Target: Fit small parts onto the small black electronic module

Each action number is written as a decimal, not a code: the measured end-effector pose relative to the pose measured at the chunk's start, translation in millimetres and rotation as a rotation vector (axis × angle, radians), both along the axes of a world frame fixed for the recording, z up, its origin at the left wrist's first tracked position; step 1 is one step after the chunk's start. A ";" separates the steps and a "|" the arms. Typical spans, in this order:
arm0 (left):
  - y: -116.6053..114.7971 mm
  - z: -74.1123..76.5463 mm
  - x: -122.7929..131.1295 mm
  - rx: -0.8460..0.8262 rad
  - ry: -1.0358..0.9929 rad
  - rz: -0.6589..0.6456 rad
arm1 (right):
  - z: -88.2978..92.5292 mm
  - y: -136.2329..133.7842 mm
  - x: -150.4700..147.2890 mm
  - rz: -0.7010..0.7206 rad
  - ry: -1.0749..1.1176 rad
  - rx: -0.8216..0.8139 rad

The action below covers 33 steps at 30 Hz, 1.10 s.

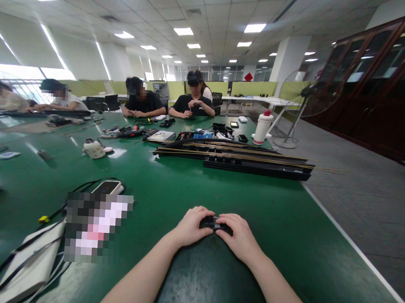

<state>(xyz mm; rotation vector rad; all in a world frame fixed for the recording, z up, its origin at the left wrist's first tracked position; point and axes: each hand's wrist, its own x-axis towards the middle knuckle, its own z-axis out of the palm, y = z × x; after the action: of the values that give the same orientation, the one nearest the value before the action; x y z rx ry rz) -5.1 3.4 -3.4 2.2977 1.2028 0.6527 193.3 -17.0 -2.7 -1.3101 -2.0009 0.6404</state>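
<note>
A small black part (213, 224) rests on the green table (287, 220) right in front of me. My left hand (193, 226) has its fingers curled round the part's left end. My right hand (240, 238) grips the right end the same way. Both hands touch the tabletop, knuckles up, and most of the part is hidden under my fingers.
Long black trays with thin rods (236, 157) lie across the table farther back. A white bottle with a red cap (262, 127) stands behind them. A small white jar (93, 148), cables and a white pad (31, 264) sit at left. Several people sit at the far end.
</note>
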 end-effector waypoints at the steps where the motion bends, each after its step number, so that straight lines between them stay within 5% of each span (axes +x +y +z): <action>1: -0.1 0.0 0.1 -0.001 0.004 0.003 | -0.3 0.1 0.2 -0.001 0.003 -0.004; 33: -0.4 3.1 2.6 -0.020 -0.016 0.043 | 3.9 -1.7 1.1 -0.068 0.113 -0.061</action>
<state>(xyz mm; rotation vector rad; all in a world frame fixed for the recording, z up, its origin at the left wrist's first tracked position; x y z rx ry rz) -2.4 3.1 -0.3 2.2519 1.2484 0.6702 194.4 -18.7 1.2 -1.3416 -1.8514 0.7319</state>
